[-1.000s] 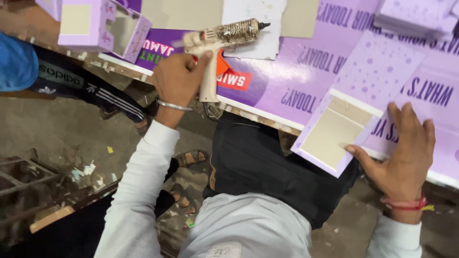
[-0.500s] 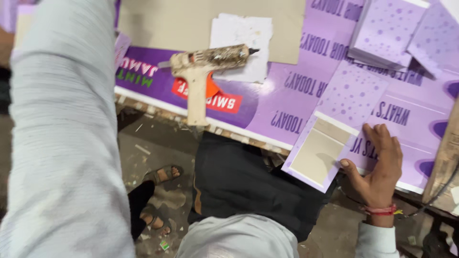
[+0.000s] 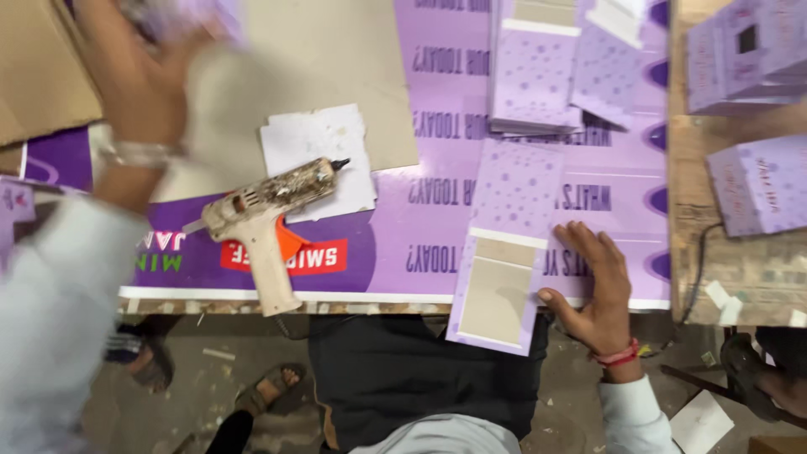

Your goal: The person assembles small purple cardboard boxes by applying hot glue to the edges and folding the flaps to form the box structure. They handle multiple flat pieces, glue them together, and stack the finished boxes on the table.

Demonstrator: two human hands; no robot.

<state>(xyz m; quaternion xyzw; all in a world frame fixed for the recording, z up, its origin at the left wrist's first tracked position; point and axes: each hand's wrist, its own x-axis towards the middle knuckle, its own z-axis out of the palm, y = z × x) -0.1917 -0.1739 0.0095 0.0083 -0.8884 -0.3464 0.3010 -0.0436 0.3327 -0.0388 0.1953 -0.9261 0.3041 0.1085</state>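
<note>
The right hand [image 3: 593, 290] lies flat, fingers spread, pressing the purple carton blank [image 3: 504, 252] at the table edge (long axis running away from the person). The left hand [image 3: 139, 80] is blurred, its grip unreadable, beyond the glue gun [image 3: 265, 223].

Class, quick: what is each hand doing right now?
Left hand: raised, too blurred to tell its grip.
Right hand: open, flat against the card, holding nothing.
</note>
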